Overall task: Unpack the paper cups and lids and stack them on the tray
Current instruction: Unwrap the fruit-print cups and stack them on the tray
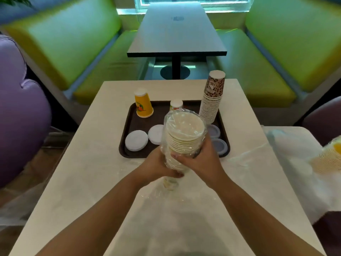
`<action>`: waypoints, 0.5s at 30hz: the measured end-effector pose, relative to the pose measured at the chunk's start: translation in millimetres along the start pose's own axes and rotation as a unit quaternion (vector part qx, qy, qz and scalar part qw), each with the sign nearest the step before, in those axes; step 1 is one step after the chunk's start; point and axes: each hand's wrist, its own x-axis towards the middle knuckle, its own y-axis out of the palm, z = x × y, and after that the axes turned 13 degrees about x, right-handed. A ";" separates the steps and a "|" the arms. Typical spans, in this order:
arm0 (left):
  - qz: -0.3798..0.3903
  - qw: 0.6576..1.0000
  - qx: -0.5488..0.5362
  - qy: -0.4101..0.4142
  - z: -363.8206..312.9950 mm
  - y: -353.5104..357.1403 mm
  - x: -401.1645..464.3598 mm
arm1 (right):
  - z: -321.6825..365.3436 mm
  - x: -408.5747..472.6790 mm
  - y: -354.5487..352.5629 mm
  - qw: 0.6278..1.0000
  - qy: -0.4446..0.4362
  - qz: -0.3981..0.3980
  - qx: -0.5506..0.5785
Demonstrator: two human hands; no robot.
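Both hands are holding a stack of paper cups that is still inside its clear plastic sleeve, just in front of the near edge of the brown tray. The stack is tilting so that the open mouths are facing up toward the camera. The left hand is gripping the lower part of the stack with its fingers curled under it, and the right hand is clamping the side, its fingers wrapped round the plastic.

The tray is lying on the pale table. On it, at the far left, a yellow cup is standing upside down. At the far right a tall stack of leopard-print cups is standing, also upside down. Behind the held stack a small white cup is partly hidden. Two white lids are lying at the near left of the tray, and grey lids at the near right.
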 end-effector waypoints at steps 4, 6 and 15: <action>0.002 1.000 -0.001 0.004 18.3 -4.1 0.6 | -10.8 -0.8 10.7 1.000 0.014 -0.006 -0.004; 0.024 1.000 0.008 0.014 23.9 -9.2 1.3 | -13.6 -1.7 14.0 1.000 0.023 -0.007 -0.008; -0.031 0.998 0.048 0.024 36.4 7.7 -3.3 | -29.8 -11.5 17.4 0.997 0.065 -0.002 -0.040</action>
